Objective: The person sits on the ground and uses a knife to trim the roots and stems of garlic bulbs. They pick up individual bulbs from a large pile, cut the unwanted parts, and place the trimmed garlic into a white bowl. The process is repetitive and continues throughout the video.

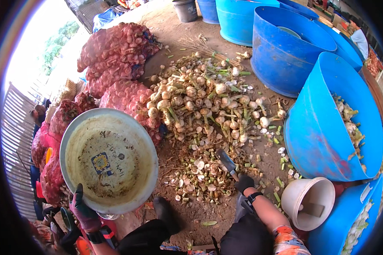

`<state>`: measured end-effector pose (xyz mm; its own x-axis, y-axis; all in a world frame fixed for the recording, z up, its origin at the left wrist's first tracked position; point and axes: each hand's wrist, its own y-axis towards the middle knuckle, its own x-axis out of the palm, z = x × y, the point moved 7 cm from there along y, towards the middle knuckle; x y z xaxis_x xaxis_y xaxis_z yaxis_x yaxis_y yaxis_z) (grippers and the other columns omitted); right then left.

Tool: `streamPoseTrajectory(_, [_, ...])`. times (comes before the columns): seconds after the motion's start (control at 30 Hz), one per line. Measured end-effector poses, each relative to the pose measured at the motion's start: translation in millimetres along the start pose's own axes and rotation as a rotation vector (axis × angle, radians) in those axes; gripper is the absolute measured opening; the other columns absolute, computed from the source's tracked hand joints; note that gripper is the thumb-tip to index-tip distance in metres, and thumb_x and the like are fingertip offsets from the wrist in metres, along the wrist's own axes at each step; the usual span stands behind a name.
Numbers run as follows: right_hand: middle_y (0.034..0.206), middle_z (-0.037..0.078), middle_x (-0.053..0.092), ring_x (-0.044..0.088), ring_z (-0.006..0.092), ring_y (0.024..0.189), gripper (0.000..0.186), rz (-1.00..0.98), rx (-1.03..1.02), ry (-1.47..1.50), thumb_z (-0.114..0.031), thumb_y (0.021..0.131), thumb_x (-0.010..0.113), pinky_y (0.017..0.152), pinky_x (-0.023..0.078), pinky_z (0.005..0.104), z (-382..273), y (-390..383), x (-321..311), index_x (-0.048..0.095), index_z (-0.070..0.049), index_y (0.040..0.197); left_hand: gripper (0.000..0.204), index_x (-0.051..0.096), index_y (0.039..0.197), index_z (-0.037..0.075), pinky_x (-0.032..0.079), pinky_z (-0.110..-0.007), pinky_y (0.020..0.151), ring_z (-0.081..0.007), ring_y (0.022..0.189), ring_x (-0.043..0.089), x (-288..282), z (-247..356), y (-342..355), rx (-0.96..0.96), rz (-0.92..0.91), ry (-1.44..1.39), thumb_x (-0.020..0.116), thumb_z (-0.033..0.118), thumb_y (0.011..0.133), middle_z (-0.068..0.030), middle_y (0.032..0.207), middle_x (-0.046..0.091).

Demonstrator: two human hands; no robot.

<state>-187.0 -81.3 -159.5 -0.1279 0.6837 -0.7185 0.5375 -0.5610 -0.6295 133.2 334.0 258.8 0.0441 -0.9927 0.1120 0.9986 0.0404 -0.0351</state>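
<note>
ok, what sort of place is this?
Probably a produce-handling yard: a heap of garlic-like bulbs, stuffed red mesh sacks and big blue tubs.

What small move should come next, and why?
I would perhaps lower the round basin beside the garlic pile: the left hand holds it by its rim, with no bulbs inside, while the right hand holds the knife.

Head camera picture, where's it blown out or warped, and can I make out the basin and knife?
Head view: glare washes out the upper left around the green foliage; head view: the corrugated sheeting at left curves near the black rim; head view: the round basin and knife are clear enough to make out.
</note>
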Motion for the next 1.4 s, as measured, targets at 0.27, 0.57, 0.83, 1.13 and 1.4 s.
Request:
streamPoseTrajectory(0.27, [0.093, 0.018, 0.064, 0.062, 0.0340, 0.087, 0.062, 0.184, -0.065, 0.285, -0.040, 0.065, 0.069, 0.075, 0.049, 0.0433, 6.4, -7.5, 2.8, 0.056, -0.005, 0.115, 0.041, 0.055, 0.116, -0.006, 0.042, -0.036, 0.092, -0.0235, 0.102, 0.055, -41.4, 5.7, 19.2, 0.089, -0.015, 0.090, 0.059, 0.020, 0.084, -0.0127, 0.115, 0.057])
streamPoseTrajectory(0.57, [0.080, 0.023, 0.063, 0.061, 0.0412, 0.075, 0.043, 0.564, 0.239, 0.274, -0.038, 0.082, 0.056, 0.066, 0.048, 0.0486, 27.8, 8.1, -14.1, 0.056, 0.002, 0.096, 0.042, 0.051, 0.119, -0.003, 0.044, -0.038, 0.091, -0.0244, 0.103, 0.056, -60.0, 5.2, 21.1, 0.071, 0.038, 0.047, 0.059, 0.018, 0.084, -0.0132, 0.114, 0.058])
streamPoseTrajectory(0.83, [0.082, 0.019, 0.063, 0.063, 0.0362, 0.071, 0.047, 0.418, -0.138, 0.287, -0.039, 0.077, 0.063, 0.062, 0.050, 0.0456, -44.6, -13.9, 20.3, 0.056, -0.002, 0.104, 0.042, 0.050, 0.120, -0.003, 0.043, -0.039, 0.094, -0.0267, 0.106, 0.055, -80.8, 10.8, 23.1, 0.084, 0.068, 0.030, 0.058, 0.016, 0.084, -0.0147, 0.120, 0.056])
streamPoseTrajectory(1.13, [0.107, 0.022, 0.060, 0.061, 0.0360, 0.089, 0.061, -0.260, -0.852, -0.297, -0.041, 0.085, 0.045, 0.071, 0.049, 0.0484, -216.9, -55.6, 128.3, 0.042, 0.001, 0.128, 0.043, 0.050, 0.121, -0.004, 0.041, -0.040, 0.096, -0.0282, 0.108, 0.054, -75.7, 14.0, 16.2, 0.051, 0.084, 0.049, 0.057, 0.019, 0.085, -0.0157, 0.121, 0.055])
streamPoseTrajectory(1.4, [0.108, 0.022, 0.059, 0.059, 0.0360, 0.094, 0.053, -0.302, -0.454, 0.060, -0.040, 0.087, 0.044, 0.078, 0.048, 0.0455, -207.9, -28.8, 110.2, 0.046, 0.000, 0.122, 0.041, 0.052, 0.118, -0.005, 0.044, -0.039, 0.091, -0.0261, 0.101, 0.057, -65.2, 12.0, 5.7, 0.047, 0.104, 0.007, 0.059, 0.016, 0.083, -0.0146, 0.114, 0.059])
